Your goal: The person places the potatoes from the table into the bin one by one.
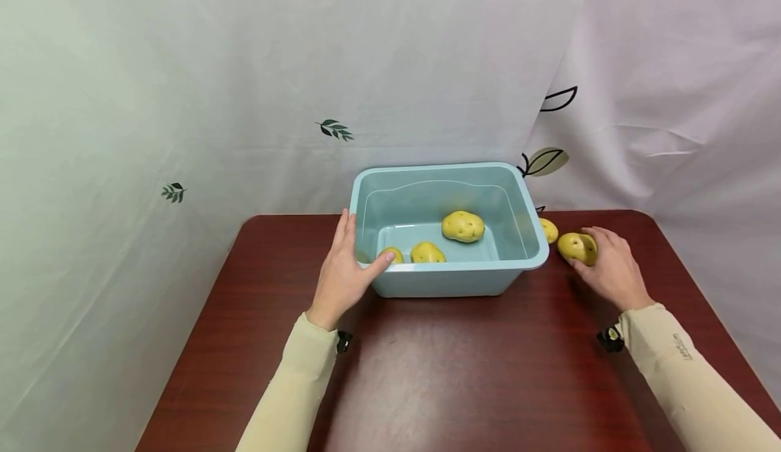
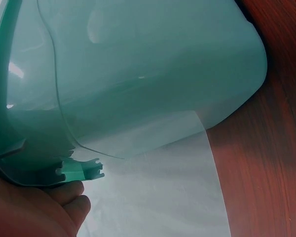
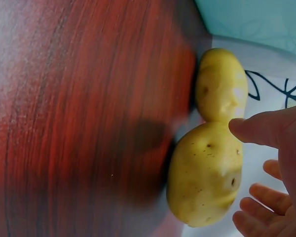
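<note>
A light blue plastic bin stands at the back of the table, with three yellow potatoes inside: one larger potato, a second potato by the front wall, and a third partly hidden by the rim. My left hand holds the bin's front left corner, thumb over the front rim and fingers along the left side; in the left wrist view its fingertips lie under the rim. To the right of the bin, my right hand reaches around a potato on the table, fingers spread and thumb close to it.
Another potato lies between that one and the bin, partly hidden by the bin in the head view. The dark red wooden table meets a pale hanging cloth with leaf prints at the back and sides.
</note>
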Demonstrator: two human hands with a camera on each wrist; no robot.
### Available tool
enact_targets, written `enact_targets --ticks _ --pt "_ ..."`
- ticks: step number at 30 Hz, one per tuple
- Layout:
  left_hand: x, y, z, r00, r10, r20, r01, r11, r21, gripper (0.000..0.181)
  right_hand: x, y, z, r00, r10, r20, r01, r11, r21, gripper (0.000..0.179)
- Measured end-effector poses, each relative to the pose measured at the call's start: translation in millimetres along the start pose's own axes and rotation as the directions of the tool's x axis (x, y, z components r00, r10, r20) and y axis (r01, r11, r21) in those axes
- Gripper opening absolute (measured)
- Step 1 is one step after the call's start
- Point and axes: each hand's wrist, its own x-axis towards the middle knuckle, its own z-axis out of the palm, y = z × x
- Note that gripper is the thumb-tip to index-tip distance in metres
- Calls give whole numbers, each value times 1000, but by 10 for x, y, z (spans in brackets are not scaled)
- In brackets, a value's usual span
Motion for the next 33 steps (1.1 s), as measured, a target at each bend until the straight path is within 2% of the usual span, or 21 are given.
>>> enact_targets --ticks 12,20,33 --pt "-6 -1 16 1000 0 0 0 1000 8 107 30 120 77 999 8 33 -9 1000 18 68" --pt "-11 5 11 1000 5 -4 -5 1000 8 105 20 199 120 998 -18 54 18 1000 7 70" --pt "7 6 13 1000 4 -12 -4 1000 18 105 39 298 147 998 -37 47 37 999 1 72"
